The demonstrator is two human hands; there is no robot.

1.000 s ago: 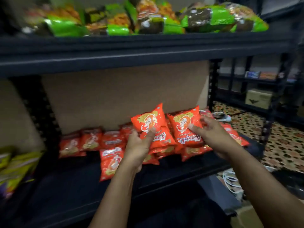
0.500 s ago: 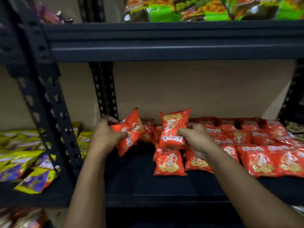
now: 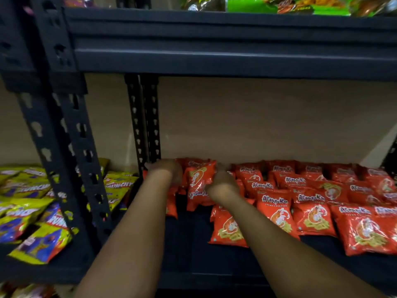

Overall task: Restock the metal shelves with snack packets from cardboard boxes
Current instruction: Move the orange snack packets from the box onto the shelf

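Both my hands reach deep into the dark metal shelf (image 3: 193,265). My right hand (image 3: 221,183) grips an orange snack packet (image 3: 199,183) that stands tilted near the back wall. My left hand (image 3: 167,171) is at the back left corner beside the upright post, curled over another orange packet (image 3: 171,203) whose lower edge shows under my wrist. Several more orange packets (image 3: 311,203) lie in rows across the right of the shelf board. No cardboard box is in view.
Yellow and blue snack packets (image 3: 32,222) fill the neighbouring shelf on the left, behind a black perforated post (image 3: 71,160). Green packets (image 3: 279,5) sit on the shelf above. A bare strip of dark shelf board runs along the front between my arms.
Both hands have pushed farther back and down with their orange packets, from mid-shelf to the back left corner. The view has come closer to the shelf.
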